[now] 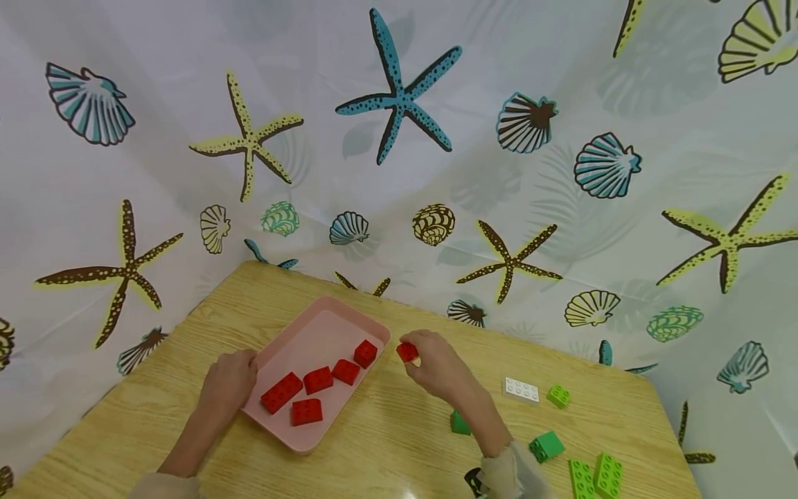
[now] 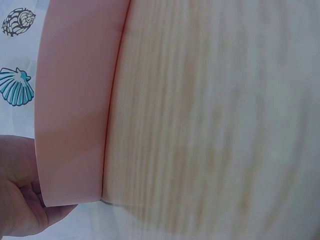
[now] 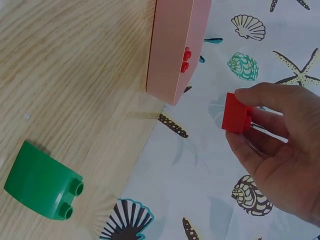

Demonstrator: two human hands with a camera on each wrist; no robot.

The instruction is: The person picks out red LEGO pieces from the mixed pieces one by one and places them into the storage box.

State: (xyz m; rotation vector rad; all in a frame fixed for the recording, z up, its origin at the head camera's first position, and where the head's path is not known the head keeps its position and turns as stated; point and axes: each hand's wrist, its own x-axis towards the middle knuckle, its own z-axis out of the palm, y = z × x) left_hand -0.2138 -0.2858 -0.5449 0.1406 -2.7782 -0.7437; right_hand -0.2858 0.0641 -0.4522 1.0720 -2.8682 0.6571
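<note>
A pink tray (image 1: 305, 333) lies on the table with several red toy bricks (image 1: 282, 393) inside it. At its left rim is my left hand (image 1: 232, 378), gripping the wall; in the left wrist view that hand (image 2: 22, 192) curls around the end of the pink wall (image 2: 75, 110). Just off the tray's right side, my right hand (image 1: 436, 364) pinches a red toy brick (image 1: 407, 352) between thumb and fingers. The right wrist view shows this red brick (image 3: 233, 113) held at the fingertips, apart from the tray (image 3: 172, 55).
Right of the tray lie a white brick (image 1: 521, 389), a small lime brick (image 1: 559, 396), a dark green brick (image 1: 546, 446) and two lime bricks (image 1: 607, 475). Another green brick (image 1: 460, 423) is partly behind my right forearm. A patterned curtain (image 1: 399, 208) hangs behind the table.
</note>
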